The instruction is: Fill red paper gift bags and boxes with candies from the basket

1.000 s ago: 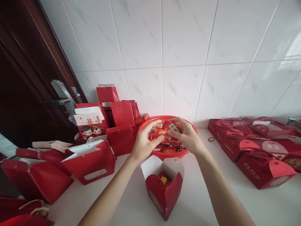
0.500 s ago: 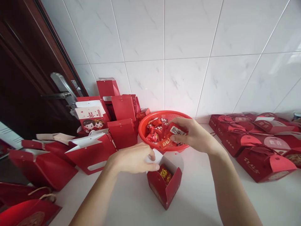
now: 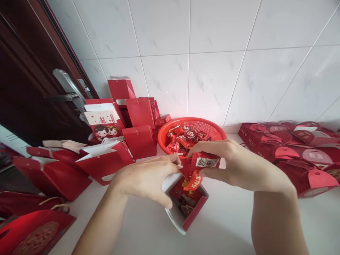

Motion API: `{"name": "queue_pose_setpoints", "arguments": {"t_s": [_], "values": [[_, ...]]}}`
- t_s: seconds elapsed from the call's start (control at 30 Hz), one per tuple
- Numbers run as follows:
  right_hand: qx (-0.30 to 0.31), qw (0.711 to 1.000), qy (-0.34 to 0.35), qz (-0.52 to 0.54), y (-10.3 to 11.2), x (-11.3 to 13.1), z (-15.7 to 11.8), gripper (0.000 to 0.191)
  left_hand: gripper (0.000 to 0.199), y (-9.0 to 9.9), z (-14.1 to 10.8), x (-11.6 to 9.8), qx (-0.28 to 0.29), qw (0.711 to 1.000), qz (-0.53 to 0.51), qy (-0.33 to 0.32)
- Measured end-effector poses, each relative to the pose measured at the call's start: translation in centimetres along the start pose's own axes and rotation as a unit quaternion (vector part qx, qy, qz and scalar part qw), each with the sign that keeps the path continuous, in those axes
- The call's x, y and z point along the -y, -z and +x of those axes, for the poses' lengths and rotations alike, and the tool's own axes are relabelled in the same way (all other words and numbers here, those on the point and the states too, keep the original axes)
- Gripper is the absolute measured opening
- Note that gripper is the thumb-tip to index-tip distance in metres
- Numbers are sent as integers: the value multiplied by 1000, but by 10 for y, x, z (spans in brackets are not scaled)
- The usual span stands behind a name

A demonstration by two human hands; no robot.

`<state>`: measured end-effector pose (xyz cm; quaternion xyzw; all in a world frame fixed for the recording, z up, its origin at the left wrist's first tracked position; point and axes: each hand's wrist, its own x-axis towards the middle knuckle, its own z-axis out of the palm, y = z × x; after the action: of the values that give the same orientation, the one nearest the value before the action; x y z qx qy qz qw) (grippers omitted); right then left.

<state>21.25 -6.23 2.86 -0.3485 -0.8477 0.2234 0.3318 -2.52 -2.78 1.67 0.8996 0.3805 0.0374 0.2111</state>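
A small red box (image 3: 195,212) stands open on the white table, with wrapped sweets inside. At its left side is my left hand (image 3: 148,179), thumb apart from the fingers, the fingertips at the box's raised flap. Over the box's far side, my right hand (image 3: 225,163) grips red wrapped candies (image 3: 207,161) between thumb and fingers. One orange-red packet hangs over the opening. Just behind, a red plastic basket (image 3: 212,126) holds many wrapped sweets (image 3: 183,136); my right hand covers part of its front edge.
Several open red boxes (image 3: 139,141) stand at the left, near a dark door (image 3: 23,71) with a metal handle. Closed red boxes with ribbons (image 3: 308,173) sit in rows at the right. A white tiled wall (image 3: 159,28) rises behind the basket.
My right hand has moved from the basket toward me, bringing candies over the box. The box's near flaps have opened out, showing more of the inside. My left hand's thumb and fingers have spread.
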Motion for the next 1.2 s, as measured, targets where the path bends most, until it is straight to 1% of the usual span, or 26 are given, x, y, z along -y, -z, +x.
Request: {"name": "queue_pose_setpoints", "arguments": {"t_s": [0.07,0.13,0.2,0.27,0.37,0.43,0.53,0.6,0.7,0.8,0.93,1.07,1.2], "values": [[-23,1000,-5,-10,2,4,-6,35,37,-2,-3,1,21,1000,-12,-6],[-33,999,-10,-16,5,6,-10,37,33,-5,-6,1,10,1000,-23,7],[-36,999,-14,-19,7,9,-12,35,31,-6,-8,0,-2,999,-29,15],[-36,999,-12,-25,9,11,-14,30,35,-6,-8,-2,4,1000,-27,13],[-25,998,-11,-48,12,15,-14,23,45,-2,-7,-5,35,999,-2,6],[-12,998,-9,-59,13,17,-12,24,46,1,-5,-5,48,999,17,5],[17,999,1,-51,9,17,-8,27,43,3,-2,-2,61,998,29,3],[38,998,1,-50,5,14,-5,25,42,5,1,1,69,997,24,-13],[72,995,-14,-65,1,8,0,21,42,6,5,3,69,997,15,-38],[97,991,-43,-79,-1,5,1,17,38,6,6,3,62,998,11,-27],[94,987,-77,-104,1,4,1,15,35,5,7,1,62,998,2,-7],[86,988,-75,-108,1,5,2,14,37,5,8,0,59,998,-11,-7],[92,985,-93,-112,-1,4,5,14,40,5,11,2,65,998,-7,-18]]}}
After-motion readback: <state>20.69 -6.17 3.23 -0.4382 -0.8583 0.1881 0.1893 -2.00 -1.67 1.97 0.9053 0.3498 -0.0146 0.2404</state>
